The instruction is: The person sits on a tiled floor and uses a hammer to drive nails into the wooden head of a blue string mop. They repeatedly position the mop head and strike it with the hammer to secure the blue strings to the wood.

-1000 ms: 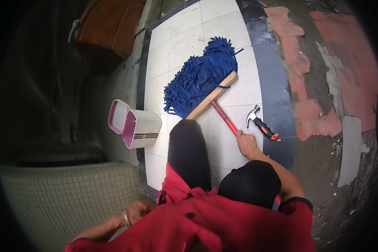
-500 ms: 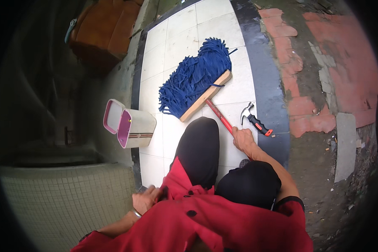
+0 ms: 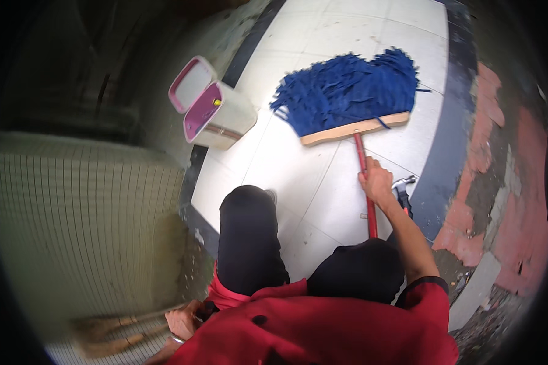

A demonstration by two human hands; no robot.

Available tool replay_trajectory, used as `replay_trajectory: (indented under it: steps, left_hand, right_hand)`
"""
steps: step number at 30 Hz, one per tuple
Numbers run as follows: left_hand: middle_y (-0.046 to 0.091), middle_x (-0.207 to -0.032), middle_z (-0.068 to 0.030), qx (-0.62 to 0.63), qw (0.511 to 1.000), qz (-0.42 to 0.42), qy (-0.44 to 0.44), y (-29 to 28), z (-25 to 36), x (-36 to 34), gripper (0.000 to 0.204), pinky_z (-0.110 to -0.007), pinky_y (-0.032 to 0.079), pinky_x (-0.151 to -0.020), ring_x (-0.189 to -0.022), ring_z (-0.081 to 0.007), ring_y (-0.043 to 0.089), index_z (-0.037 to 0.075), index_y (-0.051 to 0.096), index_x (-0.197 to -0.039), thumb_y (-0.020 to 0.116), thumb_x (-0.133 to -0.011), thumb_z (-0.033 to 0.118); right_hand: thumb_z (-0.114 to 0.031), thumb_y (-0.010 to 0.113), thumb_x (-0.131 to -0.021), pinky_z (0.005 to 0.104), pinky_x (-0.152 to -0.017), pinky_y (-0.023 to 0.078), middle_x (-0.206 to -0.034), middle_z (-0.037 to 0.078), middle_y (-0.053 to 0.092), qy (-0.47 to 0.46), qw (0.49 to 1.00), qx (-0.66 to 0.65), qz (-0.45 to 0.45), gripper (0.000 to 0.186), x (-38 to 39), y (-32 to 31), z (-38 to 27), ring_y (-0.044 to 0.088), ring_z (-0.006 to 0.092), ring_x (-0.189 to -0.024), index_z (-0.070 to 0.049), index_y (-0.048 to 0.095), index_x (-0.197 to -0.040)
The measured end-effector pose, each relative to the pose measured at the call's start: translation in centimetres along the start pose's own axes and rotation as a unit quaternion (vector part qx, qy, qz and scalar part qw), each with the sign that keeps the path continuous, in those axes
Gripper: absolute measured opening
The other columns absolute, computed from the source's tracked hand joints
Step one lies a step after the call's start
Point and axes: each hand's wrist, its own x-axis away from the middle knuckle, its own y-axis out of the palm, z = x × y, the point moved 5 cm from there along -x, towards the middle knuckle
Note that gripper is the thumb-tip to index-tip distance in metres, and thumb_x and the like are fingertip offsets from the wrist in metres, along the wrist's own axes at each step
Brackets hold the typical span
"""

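Note:
In front of me on the white tiles lies a mop with a thick blue strand head [image 3: 353,91], a pale wooden bar [image 3: 353,129] and a red handle [image 3: 371,219]. My right hand [image 3: 377,181] is closed round the handle a short way below the bar. Just right of my right wrist rests a claw hammer [image 3: 403,193] with a black and red grip, partly hidden by my forearm. Down at my left hip, my left hand [image 3: 186,320] is closed with its fingers curled beside something dark; what it holds, if anything, cannot be made out.
A whitish bin [image 3: 234,118] with a pink rim and raised lid stands left of the mop; a small yellow thing shows inside. Behind my left hand are brooms [image 3: 119,334] near a tiled wall [image 3: 85,213]. Dark tiles [image 3: 441,176] edge the floor; broken red paving [image 3: 511,225] lies beyond.
My view has turned, so mop, bin and hammer sit differently in the picture. My right hand is still on the handle and appears nearer the wooden bar. Brooms have come into view.

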Motion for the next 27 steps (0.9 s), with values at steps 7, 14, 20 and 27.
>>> replay_trajectory:
  steps: [7, 14, 20, 27]
  left_hand:
    - [0.062, -0.064, -0.0052, 0.016, 0.998, -0.025, 0.061, -0.9, 1.0, 0.3, 0.034, -0.039, 0.046, -0.046, -0.05, -0.0274, 0.061, 0.012, 0.063, -0.073, 0.071, -0.081, 0.044]
    - [0.061, -0.063, -0.0049, 0.006, 0.993, -0.031, 0.111, -1.8, 1.0, -1.9, 0.033, -0.038, 0.045, -0.046, -0.049, -0.0266, 0.061, 0.012, 0.064, -0.073, 0.071, -0.082, 0.042]
    - [0.061, -0.062, -0.0046, 0.001, 0.99, -0.025, 0.14, -1.7, 0.9, -4.7, 0.032, -0.037, 0.045, -0.045, -0.049, -0.026, 0.06, 0.012, 0.064, -0.073, 0.071, -0.082, 0.041]
    - [0.06, -0.062, -0.0043, -0.01, 0.99, -0.014, 0.139, -2.7, 0.0, -4.1, 0.03, -0.036, 0.044, -0.045, -0.048, -0.0253, 0.059, 0.011, 0.064, -0.073, 0.072, -0.083, 0.039]
  right_hand:
    - [-0.019, 0.066, -0.084, 0.0513, -0.067, 0.054, -0.091, 0.023, 0.065, -0.05, 0.997, -0.04, 0.038, 0.039, 0.0, 0.4, 0.6, 0.066, 0.0424, -0.075, 0.001, 0.05, -0.114]
    - [-0.021, 0.068, -0.084, 0.0502, -0.066, 0.055, -0.092, 0.024, 0.064, -0.039, 0.999, -0.016, -0.005, 0.056, 2.0, 3.7, -1.3, 0.067, 0.0423, -0.071, 0.005, 0.046, -0.128]
    - [-0.024, 0.071, -0.084, 0.0468, -0.068, 0.054, -0.081, 0.018, 0.068, -0.043, 0.994, 0.036, -0.092, 0.032, 1.5, 0.5, -2.3, 0.069, 0.0372, -0.073, -0.002, 0.059, -0.103]
    - [-0.043, 0.069, -0.084, 0.0462, -0.083, 0.053, -0.113, 0.014, 0.066, -0.547, 0.75, -0.25, -0.275, 0.054, 7.3, -9.8, -31.9, 0.066, 0.0364, -0.101, -0.01, 0.061, -0.126]
